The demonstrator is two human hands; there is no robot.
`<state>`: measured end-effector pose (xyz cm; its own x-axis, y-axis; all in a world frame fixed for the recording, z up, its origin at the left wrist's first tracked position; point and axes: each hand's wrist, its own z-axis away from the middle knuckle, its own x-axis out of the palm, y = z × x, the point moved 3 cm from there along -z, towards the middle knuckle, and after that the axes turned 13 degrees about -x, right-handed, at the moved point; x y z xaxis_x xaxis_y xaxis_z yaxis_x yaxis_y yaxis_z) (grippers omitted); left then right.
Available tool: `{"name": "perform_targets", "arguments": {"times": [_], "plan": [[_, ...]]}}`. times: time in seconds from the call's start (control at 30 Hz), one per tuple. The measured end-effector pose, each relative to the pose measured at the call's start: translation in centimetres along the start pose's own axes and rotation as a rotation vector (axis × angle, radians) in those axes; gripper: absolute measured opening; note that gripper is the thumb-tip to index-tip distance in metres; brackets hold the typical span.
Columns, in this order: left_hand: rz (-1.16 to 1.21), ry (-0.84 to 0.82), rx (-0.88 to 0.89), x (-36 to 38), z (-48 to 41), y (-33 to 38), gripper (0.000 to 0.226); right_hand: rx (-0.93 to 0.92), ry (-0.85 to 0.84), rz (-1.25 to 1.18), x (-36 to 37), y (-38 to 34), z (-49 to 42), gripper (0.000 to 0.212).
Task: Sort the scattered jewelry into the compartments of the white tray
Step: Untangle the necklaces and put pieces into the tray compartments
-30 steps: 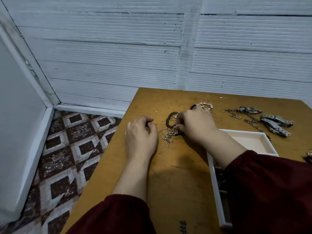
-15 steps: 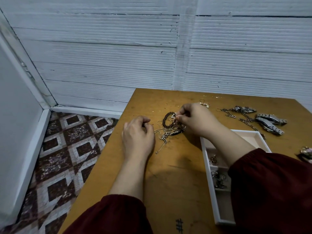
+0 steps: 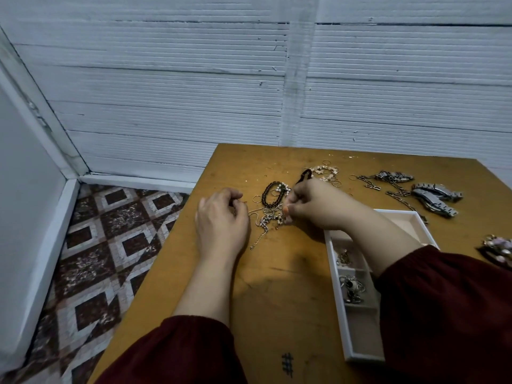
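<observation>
Silver chains lie in a tangle [image 3: 267,218] on the wooden table [image 3: 277,286], just in front of a dark bead bracelet [image 3: 273,195]. My right hand [image 3: 318,206] pinches a small piece at the right edge of that tangle. Left of it, my left hand [image 3: 221,220] rests on the table with curled fingers, thumb and forefinger pinching a thin chain [image 3: 253,211] that runs into the tangle. The white tray [image 3: 333,275] stands to the right under my right forearm. Two of its small compartments hold jewelry [image 3: 352,292].
Behind my right hand lie a pearl-and-gold bracelet [image 3: 324,171], a dark hair band [image 3: 303,176] and loose rings [image 3: 257,199]. Silver watches [image 3: 435,195] and link chains [image 3: 393,184] are at the back right, a flowered piece [image 3: 498,250] at the right edge. The table's left edge drops to a tiled floor.
My right hand rose toward the bead bracelet, then came back down to the right edge of the tangle. My left hand has stayed in place.
</observation>
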<state>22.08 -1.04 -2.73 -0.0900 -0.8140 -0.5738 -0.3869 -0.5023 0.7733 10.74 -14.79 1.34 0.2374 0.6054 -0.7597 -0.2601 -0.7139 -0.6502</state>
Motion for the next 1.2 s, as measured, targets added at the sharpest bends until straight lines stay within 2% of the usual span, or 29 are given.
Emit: {"name": "perform_targets", "arguments": {"times": [0.13,0.27,0.47,0.6,0.83,1.0,1.2], "plan": [[0.007,-0.008,-0.004,0.0,0.0,0.0,0.021,0.023,0.001,0.385,0.3,-0.1,0.0,0.008],[0.005,-0.006,0.000,0.1,0.0,0.0,0.020,-0.021,0.069,0.578,0.0,-0.4,0.3,0.006],[-0.004,-0.003,0.012,0.1,0.0,0.0,0.019,-0.140,0.063,0.587,0.4,-1.2,0.4,0.009],[-0.007,0.000,0.014,0.0,0.1,0.1,0.019,-0.187,0.010,0.707,1.5,-1.6,0.1,0.016],[-0.024,-0.019,0.033,0.2,0.0,0.1,0.019,-0.256,0.032,0.832,2.5,-2.0,0.4,0.021],[-0.030,-0.030,0.047,0.2,0.2,0.3,0.017,-0.200,0.057,0.726,2.5,-1.9,0.6,0.021],[-0.116,-0.054,0.134,0.4,0.7,0.8,0.018,-0.121,0.213,0.468,1.2,-0.8,0.7,0.009]]}}
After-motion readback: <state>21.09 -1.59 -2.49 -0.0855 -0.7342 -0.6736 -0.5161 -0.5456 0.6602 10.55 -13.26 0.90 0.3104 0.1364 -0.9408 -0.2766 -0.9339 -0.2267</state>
